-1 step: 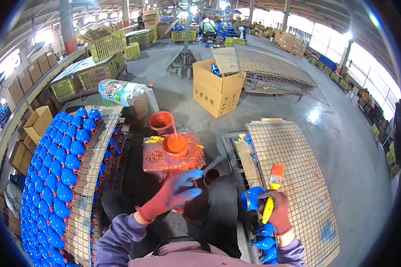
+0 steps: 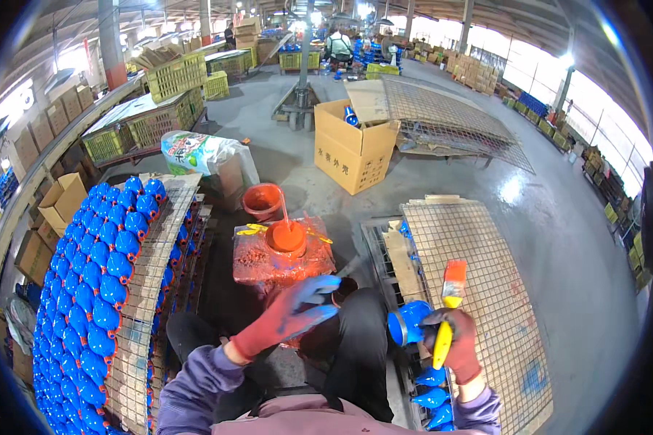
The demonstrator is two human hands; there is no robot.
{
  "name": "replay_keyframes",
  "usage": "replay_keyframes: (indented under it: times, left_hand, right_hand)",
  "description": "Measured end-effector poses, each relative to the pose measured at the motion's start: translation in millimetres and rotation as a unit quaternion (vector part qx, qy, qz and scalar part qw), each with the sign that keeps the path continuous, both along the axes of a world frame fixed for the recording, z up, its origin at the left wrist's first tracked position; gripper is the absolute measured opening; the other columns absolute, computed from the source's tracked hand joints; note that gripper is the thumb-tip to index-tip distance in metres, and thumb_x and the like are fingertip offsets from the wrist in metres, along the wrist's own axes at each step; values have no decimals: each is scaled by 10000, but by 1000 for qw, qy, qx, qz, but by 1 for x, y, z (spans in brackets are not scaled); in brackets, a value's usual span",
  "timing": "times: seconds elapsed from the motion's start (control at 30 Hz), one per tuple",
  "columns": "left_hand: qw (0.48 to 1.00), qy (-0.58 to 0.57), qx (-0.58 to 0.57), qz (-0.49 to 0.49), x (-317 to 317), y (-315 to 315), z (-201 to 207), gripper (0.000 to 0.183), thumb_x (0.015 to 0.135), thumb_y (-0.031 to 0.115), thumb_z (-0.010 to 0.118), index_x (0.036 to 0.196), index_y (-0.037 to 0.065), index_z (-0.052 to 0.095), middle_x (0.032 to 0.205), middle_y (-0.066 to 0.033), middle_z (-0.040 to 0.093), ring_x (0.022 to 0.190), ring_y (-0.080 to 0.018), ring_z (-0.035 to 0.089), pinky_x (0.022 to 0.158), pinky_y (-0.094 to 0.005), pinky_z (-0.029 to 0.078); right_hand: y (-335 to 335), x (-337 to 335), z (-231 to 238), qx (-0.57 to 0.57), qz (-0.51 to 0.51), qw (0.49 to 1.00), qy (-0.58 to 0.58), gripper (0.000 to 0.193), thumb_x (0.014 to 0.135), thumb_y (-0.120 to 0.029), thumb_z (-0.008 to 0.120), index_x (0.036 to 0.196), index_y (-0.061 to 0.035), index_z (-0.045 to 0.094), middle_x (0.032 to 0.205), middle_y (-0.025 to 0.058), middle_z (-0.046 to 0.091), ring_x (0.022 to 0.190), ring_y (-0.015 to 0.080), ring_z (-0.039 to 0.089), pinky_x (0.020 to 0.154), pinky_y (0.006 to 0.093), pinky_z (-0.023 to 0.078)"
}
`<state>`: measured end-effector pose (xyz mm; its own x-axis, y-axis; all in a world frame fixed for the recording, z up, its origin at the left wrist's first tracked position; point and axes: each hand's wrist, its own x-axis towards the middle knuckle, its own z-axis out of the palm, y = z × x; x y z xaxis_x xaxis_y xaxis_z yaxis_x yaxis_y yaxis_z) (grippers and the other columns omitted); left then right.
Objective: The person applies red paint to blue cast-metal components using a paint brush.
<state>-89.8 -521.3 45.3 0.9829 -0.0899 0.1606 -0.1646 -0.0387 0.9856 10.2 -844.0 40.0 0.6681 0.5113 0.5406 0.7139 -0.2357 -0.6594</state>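
My left hand [image 2: 286, 319], in a red glove with blue-stained fingers, hovers over my lap with its fingers apart, holding nothing. On the right, my right hand [image 2: 458, 344], in a dark-stained red glove, is closed round a paintbrush [image 2: 445, 341] with a yellow handle and red-orange bristles pointing away from me. Its fingertips also grip a glossy blue metal casing [image 2: 408, 324], whose round opening faces left. Several more blue casings [image 2: 429, 397] lie below that hand. Ahead of my left hand, a pot of orange-red paint [image 2: 286, 237] stands on a paint-covered block [image 2: 261, 268].
A mesh rack [image 2: 134, 362] at left carries rows of blue casings with red edges. Another mesh rack [image 2: 486, 290] lies at right. A red bucket [image 2: 263, 201], cardboard box [image 2: 352, 156] and plastic sack [image 2: 203, 154] stand ahead. A person [image 2: 338, 45] is far off.
My left hand has shifted slightly right. My right hand has moved slightly away from me, with the paintbrush tilting a little and the casing edging left.
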Motion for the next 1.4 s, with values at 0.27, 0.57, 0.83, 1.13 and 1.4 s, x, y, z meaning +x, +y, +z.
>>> replay_keyframes:
  times: [0.27, 0.57, 0.83, 1.13, 1.4]
  left_hand:
    - [920, 80, -328, -199, 14, -14, -2, 520, 1007, 301, 439, 1420, -5, 367, 1390, -116, 477, 1260, -199, 474, 1072, -334, 354]
    - [809, 159, -547, -143, -19, 39, -107, 789, 887, 567, 530, 1431, 35, 324, 1460, -171, 377, 1272, -317, 458, 1068, -444, 386]
    - [803, -89, -589, -10, 8, 142, -28, 707, 915, 607, 398, 1386, 80, 412, 1337, -213, 497, 1163, -404, 542, 913, -566, 491]
    - [830, -80, -513, 205, -8, 224, -93, 706, 920, 564, 445, 1416, 69, 358, 1329, -272, 467, 903, -398, 603, 555, -357, 556]
    - [718, -139, -669, 135, -8, 225, -80, 633, 899, 558, 533, 1385, 173, 411, 1343, -135, 487, 1109, -320, 557, 732, -457, 593]
  right_hand:
    - [109, 12, 85, 153, 235, 942, 182, 295, 754, 54, 677, 996, -35, 535, 898, 129, 694, 633, 118, 602, 532, 240, 472]
    - [238, 32, 19, 71, 299, 949, 70, 388, 832, 13, 641, 1198, -90, 562, 998, 73, 676, 649, 142, 610, 592, 301, 496]
    - [257, 73, -18, -276, 164, 936, -141, 490, 821, -120, 633, 1300, -131, 529, 904, 178, 642, 745, 363, 628, 665, 422, 515]
    - [323, 130, -95, -87, 144, 980, 105, 205, 857, -171, 678, 1037, -74, 689, 880, 100, 702, 675, 164, 648, 630, 297, 511]
    - [351, 151, -145, -72, 7, 946, 317, 220, 842, -176, 713, 1044, -89, 700, 801, 18, 679, 598, 71, 599, 522, 241, 481]
